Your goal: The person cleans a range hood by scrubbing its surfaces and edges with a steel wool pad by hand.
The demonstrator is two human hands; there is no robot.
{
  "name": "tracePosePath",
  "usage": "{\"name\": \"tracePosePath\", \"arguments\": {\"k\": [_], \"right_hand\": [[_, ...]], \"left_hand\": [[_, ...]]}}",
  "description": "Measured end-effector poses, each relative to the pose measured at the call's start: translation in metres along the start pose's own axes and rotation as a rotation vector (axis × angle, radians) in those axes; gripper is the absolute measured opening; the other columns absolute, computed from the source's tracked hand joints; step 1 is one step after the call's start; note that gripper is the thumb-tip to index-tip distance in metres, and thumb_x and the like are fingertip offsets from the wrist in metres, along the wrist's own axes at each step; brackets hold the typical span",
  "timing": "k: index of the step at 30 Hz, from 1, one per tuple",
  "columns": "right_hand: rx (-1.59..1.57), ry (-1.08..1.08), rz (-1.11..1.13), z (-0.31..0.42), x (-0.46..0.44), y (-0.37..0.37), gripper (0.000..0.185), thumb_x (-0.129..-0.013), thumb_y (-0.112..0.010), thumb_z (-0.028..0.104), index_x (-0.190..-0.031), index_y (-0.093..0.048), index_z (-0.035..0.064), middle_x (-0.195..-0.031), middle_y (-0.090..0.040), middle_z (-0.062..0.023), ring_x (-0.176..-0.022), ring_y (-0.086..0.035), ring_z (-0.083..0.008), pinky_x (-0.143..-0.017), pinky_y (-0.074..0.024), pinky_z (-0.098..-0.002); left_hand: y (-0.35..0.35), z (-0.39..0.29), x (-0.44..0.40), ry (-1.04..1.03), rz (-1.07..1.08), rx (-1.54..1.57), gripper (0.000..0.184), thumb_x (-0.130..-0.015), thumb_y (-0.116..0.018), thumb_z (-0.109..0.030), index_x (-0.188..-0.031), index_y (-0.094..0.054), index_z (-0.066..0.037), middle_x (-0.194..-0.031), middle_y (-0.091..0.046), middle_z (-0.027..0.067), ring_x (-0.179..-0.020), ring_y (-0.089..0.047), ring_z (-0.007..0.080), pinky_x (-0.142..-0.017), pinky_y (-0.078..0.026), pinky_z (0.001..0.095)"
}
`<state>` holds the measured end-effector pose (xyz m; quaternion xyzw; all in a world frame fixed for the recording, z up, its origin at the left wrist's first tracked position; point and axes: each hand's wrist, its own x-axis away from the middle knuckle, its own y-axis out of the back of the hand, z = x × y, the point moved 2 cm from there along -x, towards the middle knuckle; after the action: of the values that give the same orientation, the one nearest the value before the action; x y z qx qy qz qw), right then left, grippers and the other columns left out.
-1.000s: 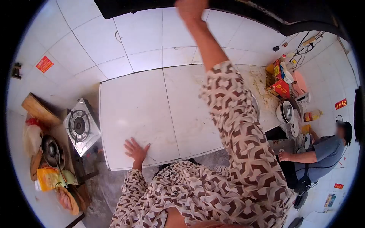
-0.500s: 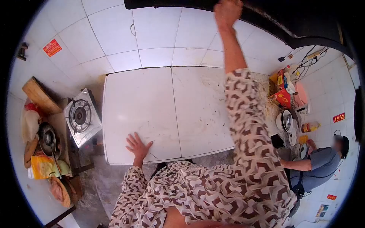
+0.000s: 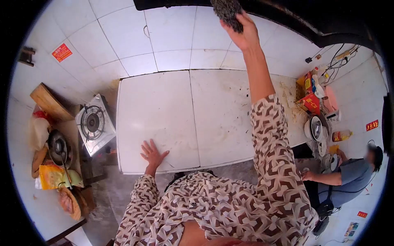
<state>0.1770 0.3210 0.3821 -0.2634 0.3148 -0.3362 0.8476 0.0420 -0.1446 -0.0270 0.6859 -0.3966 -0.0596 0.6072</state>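
Observation:
My right hand (image 3: 245, 33) is raised at the top of the view, its fingers around a dark grey, wiry scouring pad (image 3: 228, 14). The pad is just below and beside the edge of a dark hood (image 3: 283, 20). Lower left, my left hand (image 3: 152, 155) lies flat with spread fingers on the white countertop (image 3: 164, 106), near its front edge, holding nothing. Small dark specks and brownish stains show on the right half of the countertop.
Left of the counter stand a gas stove (image 3: 95, 122) and a wok (image 3: 59, 149) with a ladle. At the right are red boxes (image 3: 310, 103), bowls (image 3: 315, 128) and an oil bottle (image 3: 341, 135). A person in a grey shirt (image 3: 355, 176) stands beyond them.
My right hand has turned, bringing the scouring pad into sight, and has shifted slightly down from the hood edge. My left hand has stayed flat on the countertop.

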Motion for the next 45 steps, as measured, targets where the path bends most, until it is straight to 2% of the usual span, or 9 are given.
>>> {"name": "tracePosePath", "arguments": {"k": [2, 12, 16, 20, 25, 32, 35, 41, 45], "right_hand": [[0.016, 0.004, -0.06, -0.002, 0.034, 0.001, 0.037, -0.097, -0.035, 0.004, -0.134, -0.04, 0.0022, -0.131, -0.047, -0.0184, -0.118, -0.048, -0.0332, -0.101, -0.0409, -0.0535], [0.066, -0.314, -0.62, -0.042, 0.215, 0.157, 0.037, -0.088, -0.048, 0.006, -0.124, -0.056, 0.0034, -0.112, -0.061, -0.0112, -0.097, -0.06, -0.0234, -0.078, -0.0527, -0.039], [-0.054, -0.438, -0.728, -0.072, 0.299, 0.19, 0.036, -0.088, -0.049, 0.006, -0.124, -0.056, 0.0046, -0.108, -0.06, -0.0096, -0.092, -0.059, -0.0219, -0.073, -0.0515, -0.0377], [-0.161, -0.458, -0.781, -0.082, 0.369, 0.204, 0.037, -0.091, -0.048, 0.007, -0.128, -0.052, 0.0043, -0.114, -0.057, -0.0095, -0.097, -0.056, -0.0214, -0.079, -0.0483, -0.0382], [-0.191, -0.455, -0.677, -0.074, 0.436, 0.21, 0.039, -0.092, -0.049, 0.008, -0.13, -0.049, 0.0018, -0.118, -0.056, -0.0108, -0.102, -0.055, -0.0234, -0.086, -0.0473, -0.0385], [0.104, -0.375, -0.645, -0.075, 0.49, 0.23, 0.038, -0.091, -0.049, 0.003, -0.128, -0.049, -0.0038, -0.114, -0.058, -0.013, -0.099, -0.058, -0.0247, -0.087, -0.0491, -0.0384], [-0.233, -0.393, -0.845, -0.056, 0.485, 0.214, 0.042, -0.088, -0.054, 0.002, -0.129, -0.05, -0.0024, -0.114, -0.058, -0.0128, -0.098, -0.059, -0.0239, -0.083, -0.0489, -0.0392], [-0.117, -0.406, -0.948, -0.047, 0.5, 0.237, 0.044, -0.086, -0.056, 0.002, -0.129, -0.049, -0.0034, -0.115, -0.058, -0.0136, -0.099, -0.058, -0.025, -0.083, -0.0482, -0.0411], [0.182, -0.389, -0.868, -0.059, 0.505, 0.26, 0.044, -0.084, -0.056, 0.001, -0.127, -0.05, -0.0035, -0.114, -0.059, -0.0127, -0.099, -0.058, -0.0236, -0.084, -0.0477, -0.0396]], "left_hand": [[0.005, -0.003, -0.006, 0.048, 0.049, -0.004, 0.118, -0.07, -0.071, -0.063, -0.152, 0.0, -0.016, -0.155, 0.011, 0.024, -0.141, 0.013, 0.046, -0.103, -0.005, 0.0714], [0.011, -0.023, -0.161, -0.171, 0.146, -0.081, 0.102, -0.075, -0.069, -0.058, -0.15, -0.017, -0.013, -0.154, -0.008, 0.0257, -0.14, -0.003, 0.0474, -0.107, -0.018, 0.0636], [0.116, -0.125, -0.162, -0.202, -0.066, -0.045, 0.093, -0.078, -0.068, -0.055, -0.146, -0.027, -0.007, -0.151, -0.018, 0.0266, -0.138, -0.017, 0.0438, -0.109, -0.024, 0.0569], [0.211, -0.261, -0.121, -0.801, -0.713, 0.027, 0.062, -0.082, -0.069, -0.027, -0.133, -0.044, -0.002, -0.128, -0.052, 0.019, -0.119, -0.047, 0.0371, -0.096, -0.04, 0.0488], [0.31, -0.448, -0.038, -1.258, -0.907, 0.004, 0.053, -0.084, -0.065, -0.02, -0.13, -0.048, 0.0, -0.132, -0.051, 0.0177, -0.125, -0.044, 0.0336, -0.105, -0.032, 0.0458], [0.345, -0.631, -0.016, -1.33, -1.095, -0.404, 0.054, -0.096, -0.052, -0.031, -0.141, -0.038, -0.006, -0.147, -0.037, 0.0132, -0.139, -0.028, 0.0289, -0.115, -0.017, 0.0469], [0.351, -0.68, -0.023, -1.666, -1.434, -0.22, 0.032, -0.086, -0.058, -0.013, -0.114, -0.054, -0.001, -0.109, -0.054, 0.0159, -0.109, -0.049, 0.0343, -0.095, -0.037, 0.0442], [0.375, -0.662, -0.015, -1.339, -1.174, -0.489, 0.042, -0.089, -0.058, -0.027, -0.12, -0.052, 0.0, -0.112, -0.053, 0.0145, -0.105, -0.05, 0.0296, -0.091, -0.04, 0.0419], [0.385, -0.633, -0.031, -1.347, -1.223, -0.492, 0.042, -0.088, -0.058, -0.026, -0.119, -0.052, 0.0, -0.114, -0.051, 0.0149, -0.104, -0.049, 0.0291, -0.089, -0.041, 0.0408]]}}
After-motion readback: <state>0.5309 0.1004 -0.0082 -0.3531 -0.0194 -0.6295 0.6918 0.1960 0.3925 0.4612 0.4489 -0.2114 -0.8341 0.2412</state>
